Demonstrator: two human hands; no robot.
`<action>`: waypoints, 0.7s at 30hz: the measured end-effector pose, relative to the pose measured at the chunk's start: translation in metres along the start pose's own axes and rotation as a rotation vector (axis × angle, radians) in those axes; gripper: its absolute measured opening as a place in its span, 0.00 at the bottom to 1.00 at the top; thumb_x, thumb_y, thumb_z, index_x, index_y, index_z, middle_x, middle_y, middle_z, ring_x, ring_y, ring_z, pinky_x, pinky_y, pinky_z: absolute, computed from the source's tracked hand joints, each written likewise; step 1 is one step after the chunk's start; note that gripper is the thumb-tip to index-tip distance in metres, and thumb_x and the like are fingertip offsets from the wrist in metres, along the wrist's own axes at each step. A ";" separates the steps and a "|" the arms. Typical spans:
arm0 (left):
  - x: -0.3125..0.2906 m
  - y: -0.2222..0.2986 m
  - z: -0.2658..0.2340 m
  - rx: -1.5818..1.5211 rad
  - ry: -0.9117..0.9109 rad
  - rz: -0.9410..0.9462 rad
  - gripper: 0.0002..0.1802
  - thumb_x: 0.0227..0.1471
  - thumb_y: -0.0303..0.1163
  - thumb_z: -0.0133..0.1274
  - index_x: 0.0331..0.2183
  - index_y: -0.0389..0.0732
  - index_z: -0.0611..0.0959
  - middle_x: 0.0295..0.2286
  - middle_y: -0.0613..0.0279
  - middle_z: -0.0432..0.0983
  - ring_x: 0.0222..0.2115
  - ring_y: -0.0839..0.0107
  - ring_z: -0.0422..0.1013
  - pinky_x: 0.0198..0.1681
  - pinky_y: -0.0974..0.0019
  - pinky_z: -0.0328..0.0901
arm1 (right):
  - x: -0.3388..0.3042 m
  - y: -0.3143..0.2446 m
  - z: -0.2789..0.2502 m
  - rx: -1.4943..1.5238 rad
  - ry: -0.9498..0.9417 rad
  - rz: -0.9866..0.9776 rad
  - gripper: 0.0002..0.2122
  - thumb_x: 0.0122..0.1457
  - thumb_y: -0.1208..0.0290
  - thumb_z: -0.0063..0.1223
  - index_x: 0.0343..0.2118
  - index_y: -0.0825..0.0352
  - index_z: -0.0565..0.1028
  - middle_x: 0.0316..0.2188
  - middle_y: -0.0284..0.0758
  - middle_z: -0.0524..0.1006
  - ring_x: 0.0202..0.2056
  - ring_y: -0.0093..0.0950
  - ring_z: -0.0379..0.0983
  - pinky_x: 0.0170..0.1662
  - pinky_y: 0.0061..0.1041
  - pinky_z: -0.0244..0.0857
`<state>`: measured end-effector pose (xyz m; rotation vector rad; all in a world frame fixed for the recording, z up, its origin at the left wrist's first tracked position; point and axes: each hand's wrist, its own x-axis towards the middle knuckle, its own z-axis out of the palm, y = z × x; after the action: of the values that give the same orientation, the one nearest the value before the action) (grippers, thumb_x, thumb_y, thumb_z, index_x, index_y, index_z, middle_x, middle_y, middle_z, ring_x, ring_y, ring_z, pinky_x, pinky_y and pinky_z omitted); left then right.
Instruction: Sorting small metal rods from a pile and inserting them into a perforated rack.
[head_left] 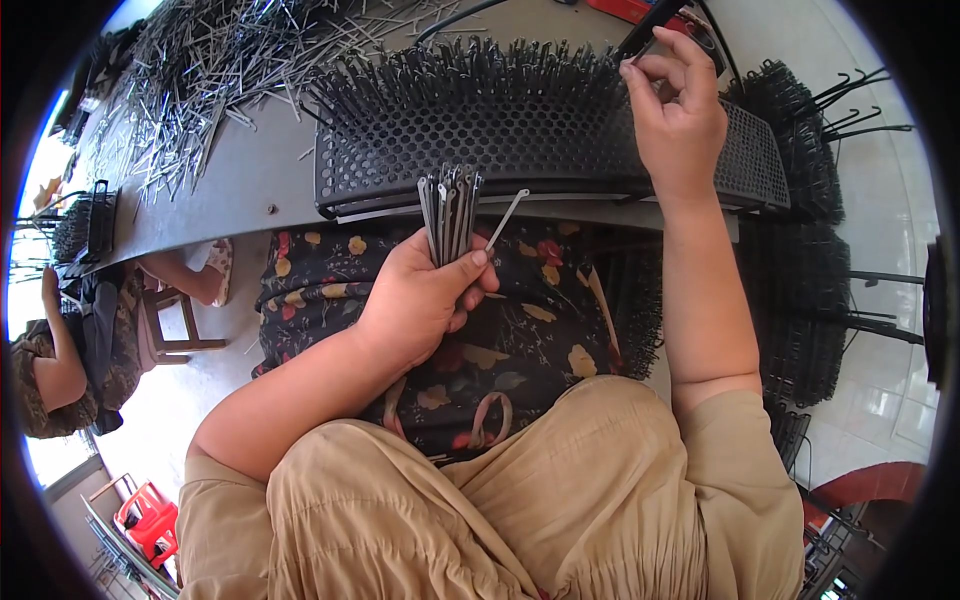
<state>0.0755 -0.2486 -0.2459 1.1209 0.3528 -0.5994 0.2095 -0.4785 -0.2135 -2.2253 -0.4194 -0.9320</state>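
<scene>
My left hand (425, 295) is closed around an upright bundle of thin metal strips (452, 215) with small holes at their ends. One single strip (508, 218) sticks out to the right from between its thumb and fingers. My right hand (685, 120) is raised at the right part of a black perforated metal rack (430, 150). Its thumb and forefinger are pinched together beside a dark bar; what they hold, if anything, I cannot make out. Many dark rods (470, 75) stand densely packed along the rack's back.
A large heap of loose metal strips (215, 75) covers the table's (170, 215) far left. More bunches of black hooked rods (800, 290) are at the right. Another person (80, 350) sits at the left near a wooden stool (180, 320). A red plastic object (148, 522) is at lower left.
</scene>
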 end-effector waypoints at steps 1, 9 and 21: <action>0.000 0.001 0.000 -0.012 -0.002 -0.003 0.05 0.58 0.27 0.50 0.37 0.39 0.74 0.24 0.65 0.73 0.19 0.81 0.64 0.16 0.78 0.56 | 0.000 0.004 0.000 0.022 0.007 -0.010 0.18 0.53 0.76 0.61 0.48 0.64 0.71 0.31 0.31 0.80 0.27 0.16 0.73 0.33 0.15 0.67; 0.000 -0.002 -0.003 -0.068 -0.001 -0.001 0.05 0.58 0.27 0.49 0.38 0.39 0.73 0.23 0.64 0.72 0.19 0.81 0.64 0.16 0.79 0.56 | 0.001 0.020 0.001 -0.292 0.034 -0.450 0.04 0.52 0.76 0.62 0.31 0.65 0.80 0.32 0.30 0.80 0.29 0.16 0.73 0.34 0.14 0.66; -0.005 0.003 0.003 -0.074 -0.125 0.045 0.07 0.57 0.26 0.52 0.39 0.39 0.74 0.24 0.64 0.73 0.19 0.80 0.66 0.16 0.79 0.59 | -0.046 -0.059 -0.011 0.885 -0.428 0.682 0.20 0.54 0.81 0.56 0.49 0.69 0.65 0.29 0.38 0.79 0.26 0.20 0.74 0.26 0.13 0.64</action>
<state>0.0731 -0.2490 -0.2393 1.0129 0.2397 -0.6089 0.1417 -0.4450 -0.2133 -1.5230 -0.1690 0.1157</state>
